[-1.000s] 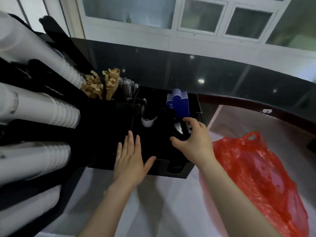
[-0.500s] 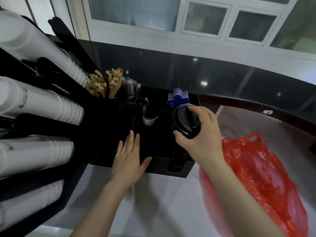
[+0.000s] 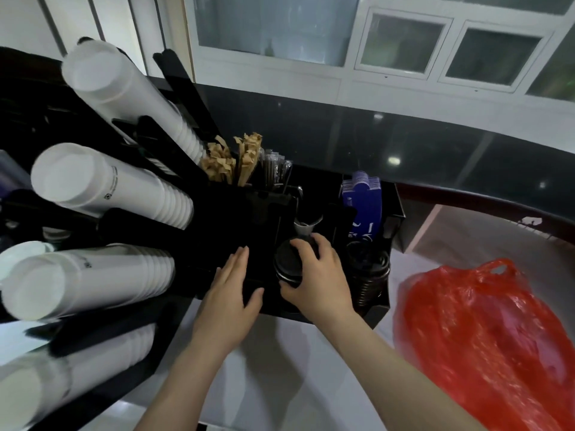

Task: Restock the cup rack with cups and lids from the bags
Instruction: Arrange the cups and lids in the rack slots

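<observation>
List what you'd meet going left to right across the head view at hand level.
Stacked white paper cups → flat left hand → right hand gripping black plastic lids → slotted stack of black lids → red plastic bag.

Head view, steeply down, close over counter (image 3: pixel 280 368)

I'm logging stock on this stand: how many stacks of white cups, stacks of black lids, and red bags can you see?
White cup stacks: 4
Black lid stacks: 2, one gripped by the right hand, one in the rack
Red bags: 1
Total: 7
</observation>
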{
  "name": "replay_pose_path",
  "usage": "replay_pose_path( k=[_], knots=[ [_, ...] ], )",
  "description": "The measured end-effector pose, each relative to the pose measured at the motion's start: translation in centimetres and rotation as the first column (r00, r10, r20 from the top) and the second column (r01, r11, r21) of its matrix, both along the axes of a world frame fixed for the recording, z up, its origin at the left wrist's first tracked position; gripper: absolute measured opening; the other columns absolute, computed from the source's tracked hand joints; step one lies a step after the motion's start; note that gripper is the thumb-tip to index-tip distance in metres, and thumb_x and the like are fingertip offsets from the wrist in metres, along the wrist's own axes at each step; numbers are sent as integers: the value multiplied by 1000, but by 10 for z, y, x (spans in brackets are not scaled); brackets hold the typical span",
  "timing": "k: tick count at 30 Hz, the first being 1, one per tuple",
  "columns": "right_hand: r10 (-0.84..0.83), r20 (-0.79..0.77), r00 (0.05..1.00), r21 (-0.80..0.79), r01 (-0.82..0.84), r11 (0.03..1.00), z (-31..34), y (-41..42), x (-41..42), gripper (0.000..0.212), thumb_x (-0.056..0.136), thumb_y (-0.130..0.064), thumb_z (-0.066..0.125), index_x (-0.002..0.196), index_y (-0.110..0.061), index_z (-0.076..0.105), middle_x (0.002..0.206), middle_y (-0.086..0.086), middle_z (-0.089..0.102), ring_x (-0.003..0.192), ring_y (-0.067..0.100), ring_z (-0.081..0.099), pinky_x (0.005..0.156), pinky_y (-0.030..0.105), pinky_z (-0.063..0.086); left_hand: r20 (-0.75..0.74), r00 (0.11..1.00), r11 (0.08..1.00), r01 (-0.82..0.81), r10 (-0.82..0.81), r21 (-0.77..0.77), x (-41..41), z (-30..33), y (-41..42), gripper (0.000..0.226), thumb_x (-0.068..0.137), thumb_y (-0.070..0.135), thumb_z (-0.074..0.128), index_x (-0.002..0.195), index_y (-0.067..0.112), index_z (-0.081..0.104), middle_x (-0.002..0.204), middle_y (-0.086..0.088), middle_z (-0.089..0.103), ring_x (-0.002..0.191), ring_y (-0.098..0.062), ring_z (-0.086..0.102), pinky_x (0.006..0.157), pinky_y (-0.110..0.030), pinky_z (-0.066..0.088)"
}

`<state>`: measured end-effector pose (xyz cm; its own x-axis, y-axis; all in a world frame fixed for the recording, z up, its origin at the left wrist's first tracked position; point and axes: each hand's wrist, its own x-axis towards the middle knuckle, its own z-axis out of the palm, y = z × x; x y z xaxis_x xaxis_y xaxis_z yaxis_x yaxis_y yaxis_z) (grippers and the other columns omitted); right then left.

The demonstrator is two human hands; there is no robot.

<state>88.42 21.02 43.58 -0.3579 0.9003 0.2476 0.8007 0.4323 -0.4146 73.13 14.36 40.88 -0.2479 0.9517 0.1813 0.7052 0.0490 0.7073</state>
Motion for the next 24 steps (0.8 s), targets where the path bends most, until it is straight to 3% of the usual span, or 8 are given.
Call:
replay_pose_path(
  k=[2, 6, 10, 13, 18, 21, 24],
  knots=[
    [2, 85, 996, 62, -7, 998, -5, 1, -4, 72, 73, -35, 74, 136, -23, 42, 148, 11, 29, 131, 36, 33, 104, 40, 38, 21, 1000, 1000, -1, 2, -21, 0, -2, -1, 74, 94, 30, 54, 152, 31, 8, 146, 28, 4, 132, 8, -3, 115, -28, 16],
    [-22, 175, 984, 131, -2, 991, -11, 7, -8, 75, 70, -34, 76, 135, -17, 44, 143, 18, 36, 123, 41, 43, 105, 48, 36, 29, 1000, 996, 3, -1, -89, 0, -4, 0, 75, 94, 32, 53, 152, 31, 7, 158, 16, 7, 147, -12, 4, 116, -35, 22],
    [29, 368, 930, 125, -81, 989, -27, 8, -4, 80, 82, -43, 64, 147, -16, 27, 151, 23, 26, 138, 40, 29, 116, 53, -1, 45, 999, 996, 22, -19, -90, 0, -7, 1, 74, 94, 32, 54, 152, 30, 8, 159, 14, 9, 147, -12, 5, 116, -35, 23],
    [0, 555, 832, 124, -82, 989, -35, 9, -3, 81, 93, -55, 41, 152, -14, 4, 155, 29, 10, 145, 40, 7, 105, 54, -26, 55, 998, 995, 28, -23, -98, 0, -8, 1, 74, 94, 30, 54, 152, 28, 9, 159, 13, 9, 146, -9, 5, 112, -39, 34],
    [66, 721, 689, 22, -118, 993, -33, 15, -9, 79, 97, -56, 31, 152, -10, -3, 158, 21, 8, 146, 37, -3, 88, 64, -35, 52, 998, 992, 51, -46, -113, 4, -8, 1, 74, 94, 30, 54, 152, 28, 8, 159, 14, 8, 145, -5, 4, 112, -38, 34],
    [127, 657, 743, 18, -184, 983, -31, 11, -3, 74, 97, -48, 38, 152, -8, 9, 159, 15, 14, 147, 31, 3, 93, 63, -31, 25, 998, 991, 55, -52, -126, 6, -9, 0, 72, 95, 31, 52, 152, 29, 9, 158, 16, 7, 146, -5, 5, 114, -35, 29],
    [170, 546, 820, 78, -252, 965, -31, 0, 7, 54, 93, -35, 50, 142, -14, 41, 138, 10, 46, 132, 31, 36, 99, 56, -29, 1, 998, 992, 57, -57, -111, 7, -10, -1, 70, 95, 31, 52, 152, 29, 12, 158, 17, 10, 144, -3, 9, 114, -32, 28]
  ],
)
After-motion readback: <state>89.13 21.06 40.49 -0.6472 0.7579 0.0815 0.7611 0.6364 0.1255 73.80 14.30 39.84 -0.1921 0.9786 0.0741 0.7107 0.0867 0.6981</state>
